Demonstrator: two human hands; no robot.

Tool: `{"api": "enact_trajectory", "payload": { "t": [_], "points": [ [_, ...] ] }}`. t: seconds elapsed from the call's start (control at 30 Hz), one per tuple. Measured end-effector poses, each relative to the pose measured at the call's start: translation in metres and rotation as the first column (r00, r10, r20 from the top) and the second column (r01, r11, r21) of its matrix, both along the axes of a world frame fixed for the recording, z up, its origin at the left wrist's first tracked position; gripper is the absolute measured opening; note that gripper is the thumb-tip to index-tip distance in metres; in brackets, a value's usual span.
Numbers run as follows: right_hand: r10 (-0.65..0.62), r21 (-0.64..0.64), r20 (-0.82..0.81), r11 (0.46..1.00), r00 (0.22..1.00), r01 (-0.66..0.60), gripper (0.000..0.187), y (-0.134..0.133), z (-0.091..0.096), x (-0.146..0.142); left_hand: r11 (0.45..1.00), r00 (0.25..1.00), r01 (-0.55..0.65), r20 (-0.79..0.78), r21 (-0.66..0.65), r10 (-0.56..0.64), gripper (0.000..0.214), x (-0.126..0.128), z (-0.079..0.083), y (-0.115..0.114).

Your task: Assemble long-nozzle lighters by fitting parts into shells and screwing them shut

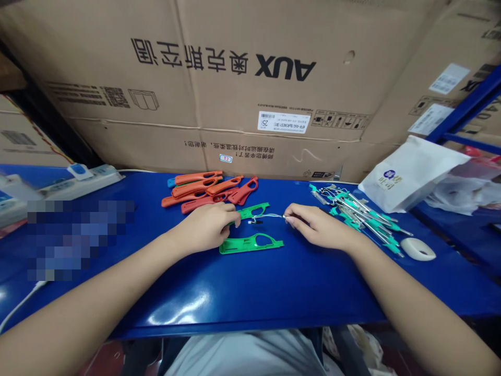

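My left hand (213, 225) is closed on the near end of a green plastic handle shell (259, 210), which points away to the right. Between my right hand's (315, 224) thumb and forefinger is the dark end of a thin white wire (272, 215). That wire runs left to the green shell, where a small black-and-white part (255, 222) hangs beside it. Just below my left hand, a second green handle shell (250, 244) lies on the table, its hollow side showing. My left palm and fingers hide part of the held shell.
Orange and red handle shells (195, 186) are piled behind my left hand. Metal rods with green ends (366, 214) lie to the right, near a white rounded object (418, 249) and a white bag (410, 175). A large carton (219, 104) walls off the back of the blue table (242, 292). A power strip (92, 180) is at left.
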State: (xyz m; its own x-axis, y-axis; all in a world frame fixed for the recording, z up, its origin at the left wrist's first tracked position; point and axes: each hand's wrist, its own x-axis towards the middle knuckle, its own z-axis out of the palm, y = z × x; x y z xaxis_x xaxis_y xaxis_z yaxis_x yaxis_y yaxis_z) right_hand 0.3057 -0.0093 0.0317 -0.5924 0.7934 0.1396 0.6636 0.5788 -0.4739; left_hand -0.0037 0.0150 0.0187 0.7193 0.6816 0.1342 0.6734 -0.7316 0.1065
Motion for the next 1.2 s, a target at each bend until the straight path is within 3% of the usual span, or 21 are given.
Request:
{"api": "enact_trajectory", "payload": {
  "t": [0.2, 0.53, 0.67, 0.77, 0.87, 0.93, 1.07, 1.2],
  "points": [
    [0.022, 0.09, -0.115, 0.996, 0.993, -0.012, 0.022, -0.008, -0.001, -0.009, 0.999, 1.0, 0.019, -0.006, 0.049, -0.019, 0.027, 0.006, 0.007, -0.008],
    [0.077, 0.125, -0.077, 0.99, 0.994, -0.067, 0.024, -0.009, -0.005, -0.011, 0.978, 0.98, 0.195, 0.055, -0.079, -0.191, 0.026, 0.014, 0.002, -0.014],
    [0.072, 0.081, -0.066, 0.995, 0.995, -0.066, 0.024, -0.008, -0.005, -0.009, 0.947, 0.957, 0.287, 0.082, -0.145, -0.278, 0.015, 0.008, 0.009, -0.014],
    [0.071, -0.006, -0.088, 0.997, 0.994, -0.071, 0.024, -0.009, -0.004, -0.01, 0.943, 0.952, 0.306, 0.068, -0.127, -0.3, 0.021, 0.008, 0.014, -0.016],
    [0.061, -0.092, -0.131, 0.993, 0.989, -0.074, 0.018, -0.01, -0.004, -0.012, 0.967, 0.966, 0.237, 0.127, -0.092, -0.225, 0.032, 0.01, 0.013, -0.019],
    [0.05, -0.126, -0.151, 0.99, 0.987, -0.069, 0.017, -0.01, -0.005, -0.012, 0.975, 0.959, 0.195, 0.229, -0.108, -0.166, 0.027, 0.012, 0.009, -0.021],
    [0.054, -0.151, -0.14, 0.986, 0.989, -0.075, 0.016, -0.01, -0.006, -0.011, 0.953, 0.909, 0.156, 0.416, -0.259, -0.036, 0.016, 0.013, 0.003, -0.027],
    [0.086, -0.157, -0.087, 0.983, 0.993, -0.099, 0.016, -0.011, -0.005, -0.014, 0.916, 0.85, 0.084, 0.508, -0.392, 0.14, 0.02, 0.011, 0.002, -0.03]
  ]
}}
